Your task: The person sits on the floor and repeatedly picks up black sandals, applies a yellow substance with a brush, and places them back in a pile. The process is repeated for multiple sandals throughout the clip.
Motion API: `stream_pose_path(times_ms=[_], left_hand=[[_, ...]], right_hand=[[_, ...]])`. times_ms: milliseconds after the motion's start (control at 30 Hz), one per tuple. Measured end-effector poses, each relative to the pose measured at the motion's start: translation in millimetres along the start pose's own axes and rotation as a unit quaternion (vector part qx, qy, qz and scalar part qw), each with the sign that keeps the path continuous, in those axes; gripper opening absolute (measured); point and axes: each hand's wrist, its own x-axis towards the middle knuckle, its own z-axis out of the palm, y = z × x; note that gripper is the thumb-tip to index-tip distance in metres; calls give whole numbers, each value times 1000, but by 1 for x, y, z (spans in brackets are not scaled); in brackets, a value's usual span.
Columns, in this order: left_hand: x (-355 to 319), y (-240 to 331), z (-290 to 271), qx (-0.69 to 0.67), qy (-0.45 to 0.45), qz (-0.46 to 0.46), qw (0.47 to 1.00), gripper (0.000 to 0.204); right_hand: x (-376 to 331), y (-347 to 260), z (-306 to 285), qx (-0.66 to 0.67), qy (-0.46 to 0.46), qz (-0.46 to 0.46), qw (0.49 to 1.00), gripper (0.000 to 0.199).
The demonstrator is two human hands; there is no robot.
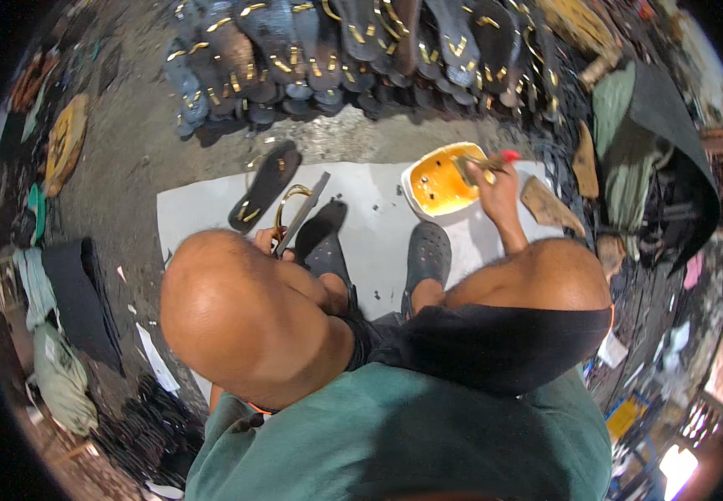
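Observation:
My right hand (499,194) is closed round a brush (467,167) with a red-tipped handle. The bristle end reaches into a white tub (412,199) whose inside is coated with orange-yellow paste (437,184). Past my left knee, my left hand (270,242) grips a dark sandal (305,210) with a gold strap, tilted on its edge; the knee partly covers that hand. Just left of it lies another dark sandal (268,184) with gold fittings, flat on a white sheet (361,184).
Rows of dark sandals with gold fittings (328,50) stand along the far side. My feet, in dark clogs (430,250), rest on the sheet. Right of the tub lies a brown wooden piece (549,204). Black sheet material (82,301) and scraps lie left.

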Motion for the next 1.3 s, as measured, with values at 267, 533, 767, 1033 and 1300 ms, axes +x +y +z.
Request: stream_pose_path(times_ms=[267,533,767,1033,1300], left_hand=[[85,28,85,-42,-216,243,945,43],[132,35,110,47,-353,397,846,50],[124,22,127,44,-341,418,841,43],[172,36,74,-238,-410,0,881,37],[322,104,-123,-260,-184,37,947,60]], right_hand=[[5,-16,7,-276,-11,4,961,46],[-37,16,-29,95,37,-76,992,22],[-62,22,-32,-164,13,-283,945,36],[-104,29,-49,-131,77,-209,966,36],[-91,32,-39,-91,96,-85,988,18]])
